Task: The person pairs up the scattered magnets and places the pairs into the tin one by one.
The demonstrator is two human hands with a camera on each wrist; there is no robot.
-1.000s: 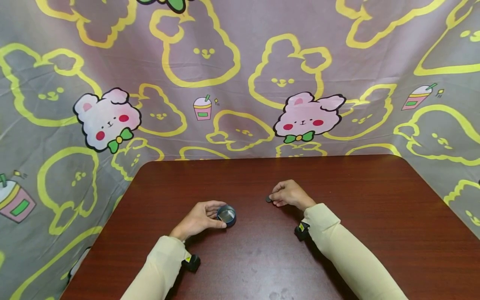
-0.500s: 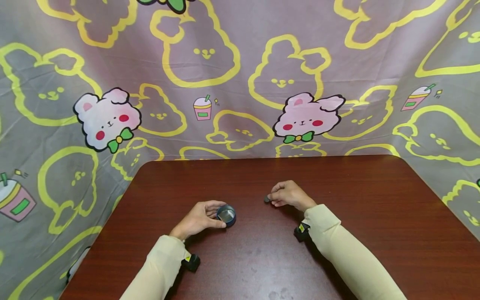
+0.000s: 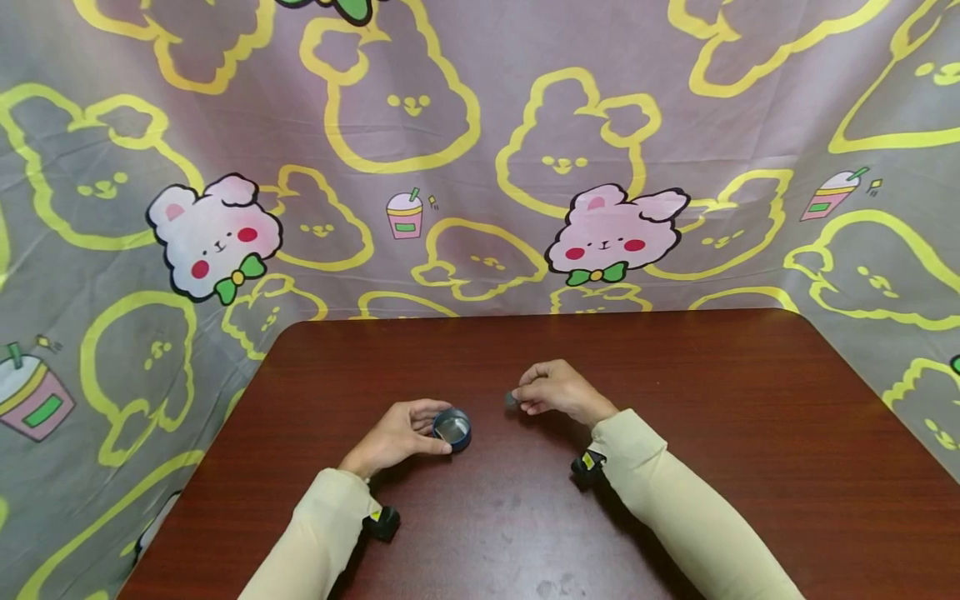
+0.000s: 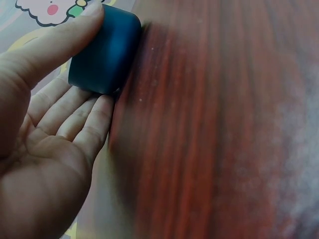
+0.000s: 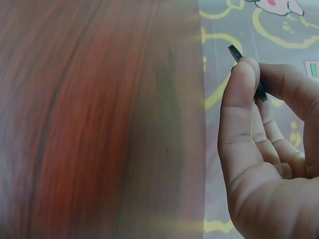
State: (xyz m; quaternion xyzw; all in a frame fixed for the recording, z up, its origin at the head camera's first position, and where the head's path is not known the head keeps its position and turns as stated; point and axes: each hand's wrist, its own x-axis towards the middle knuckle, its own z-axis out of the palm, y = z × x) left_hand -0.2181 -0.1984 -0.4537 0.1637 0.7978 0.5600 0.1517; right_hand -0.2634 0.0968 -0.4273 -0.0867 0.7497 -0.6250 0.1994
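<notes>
My left hand (image 3: 401,436) holds a small round dark blue container (image 3: 452,430) by its side, thumb at the near edge and fingers behind. The container stands upright on the table with its top uncovered and a pale, shiny inside showing. In the left wrist view, its smooth blue wall (image 4: 110,50) sits between thumb and fingers. To the right, my right hand (image 3: 561,390) pinches a small dark disc (image 3: 512,400) between thumb and forefinger. Seen from the right wrist, the disc (image 5: 262,93) is thin and tilted edge-on, raised off the table.
Both hands work over a dark reddish-brown wooden table (image 3: 750,417). Behind it and along the sides hangs a grey-pink cloth (image 3: 465,75) printed with cartoon bears and cups. A small black camera (image 3: 382,523) is strapped at the left wrist.
My right hand has moved left toward the container, carrying the disc, which is now tilted more upright. The left hand and the container have stayed in place.
</notes>
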